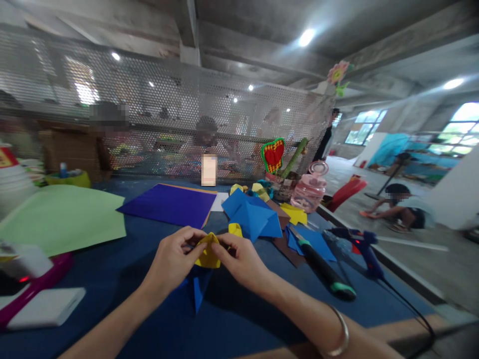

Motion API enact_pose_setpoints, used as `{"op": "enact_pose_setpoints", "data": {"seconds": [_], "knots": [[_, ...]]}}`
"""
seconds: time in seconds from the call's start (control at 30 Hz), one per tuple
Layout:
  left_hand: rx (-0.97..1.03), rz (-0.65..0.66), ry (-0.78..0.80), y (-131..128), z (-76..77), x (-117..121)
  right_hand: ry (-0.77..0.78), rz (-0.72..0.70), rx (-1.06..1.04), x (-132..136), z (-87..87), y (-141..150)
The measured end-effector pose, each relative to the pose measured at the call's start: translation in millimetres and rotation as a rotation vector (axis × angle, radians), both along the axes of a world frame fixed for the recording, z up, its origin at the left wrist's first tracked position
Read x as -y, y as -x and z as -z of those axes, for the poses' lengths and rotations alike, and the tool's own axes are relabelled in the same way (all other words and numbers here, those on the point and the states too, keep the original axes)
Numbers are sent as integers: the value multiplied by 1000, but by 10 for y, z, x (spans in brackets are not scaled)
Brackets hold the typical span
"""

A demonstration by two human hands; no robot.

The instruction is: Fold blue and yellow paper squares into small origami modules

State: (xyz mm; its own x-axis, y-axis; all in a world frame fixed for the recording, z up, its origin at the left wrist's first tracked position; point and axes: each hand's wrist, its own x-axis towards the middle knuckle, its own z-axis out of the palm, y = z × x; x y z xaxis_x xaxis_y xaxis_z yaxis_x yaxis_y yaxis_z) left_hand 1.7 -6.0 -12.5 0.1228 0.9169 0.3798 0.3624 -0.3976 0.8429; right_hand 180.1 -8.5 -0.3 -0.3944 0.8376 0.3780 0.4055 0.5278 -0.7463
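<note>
Blue folded paper (198, 294) nearest body, just below yellow folded piece (208, 258); joined or not, can't tell. Yellow piece between hands, tip pointing away from wearer. Left hand (174, 254) pinching its left side, right hand (243, 257) its right; neither nearer. Blue folded star (250, 217) beyond right hand.

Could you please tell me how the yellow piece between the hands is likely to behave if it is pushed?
The yellow piece will probably bend rather than resist, as it looks thin and curves up to a peak. It is likely light, being small enough for the left hand and right hand to pinch by fingertips. Pressed hard, that peak might crease.
</note>
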Motion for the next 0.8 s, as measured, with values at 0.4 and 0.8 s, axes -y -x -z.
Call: {"op": "enact_pose_setpoints", "data": {"seconds": [0.4,0.8], "knots": [[21,12,29,-4,-51,1,50,60,-9,-56,56,-22],[169,-64,196,159,-231,-27,16,156,27,-120,39,-57]]}}
